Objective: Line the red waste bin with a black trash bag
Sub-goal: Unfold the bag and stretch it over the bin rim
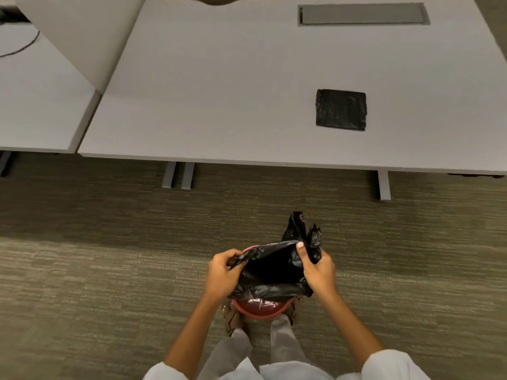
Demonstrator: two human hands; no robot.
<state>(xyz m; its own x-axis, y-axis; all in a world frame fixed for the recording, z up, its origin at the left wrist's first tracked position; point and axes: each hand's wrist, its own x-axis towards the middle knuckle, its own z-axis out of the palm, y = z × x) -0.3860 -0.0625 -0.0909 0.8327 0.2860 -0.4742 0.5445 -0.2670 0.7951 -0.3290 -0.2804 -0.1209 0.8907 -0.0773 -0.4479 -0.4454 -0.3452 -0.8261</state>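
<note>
A black trash bag [274,272] is held with its mouth spread wide, directly above the red waste bin [259,308]. The bin stands on the carpet between my feet, and only its near rim and a sliver of its far rim show under the plastic. My left hand [223,275] pinches the bag's left edge. My right hand [318,270] grips the right edge, thumb hooked over the rim. Two loose bag ends stick up behind my right hand.
A folded stack of black bags [341,109] lies on the grey desk [219,91] ahead. Desk legs [384,185] stand on the carpet beyond the bin. A second desk [35,111] with a cable adjoins at left.
</note>
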